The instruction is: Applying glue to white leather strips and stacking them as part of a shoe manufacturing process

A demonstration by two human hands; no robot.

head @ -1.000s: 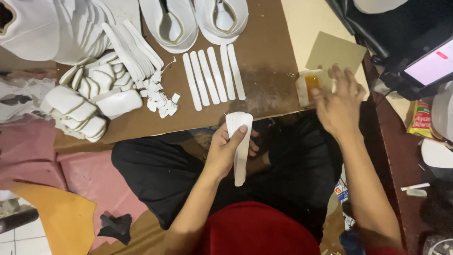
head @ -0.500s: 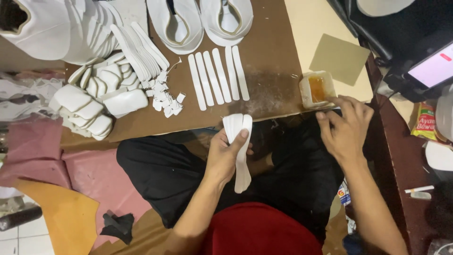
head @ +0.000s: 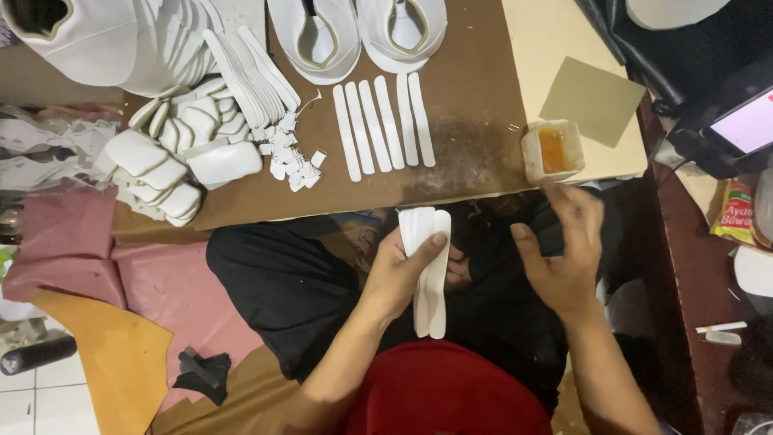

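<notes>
My left hand point(head: 403, 270) grips a small stack of long white strips point(head: 429, 274) upright over my lap, thumb pressed on their upper end. My right hand point(head: 564, 254) hovers beside them, just below the board's front edge, fingers loosely curled; I cannot tell whether anything thin is between the fingertips. A small plastic cup of orange glue point(head: 551, 151) stands on the brown work board point(head: 467, 165) right above that hand. Several more white strips point(head: 382, 125) lie side by side on the board.
White shoe uppers point(head: 322, 36) sit at the board's far edge, with piles of white cut pieces point(head: 181, 161) and small scraps point(head: 290, 153) at left. A tan card square point(head: 592, 101) lies right of the cup. A phone point(head: 745, 121) rests far right; pink and tan material point(head: 121, 282) covers the floor.
My right hand has pulled back from the glue cup toward my lap, nearer the strips. My left hand kept holding the stack, roughly in place.
</notes>
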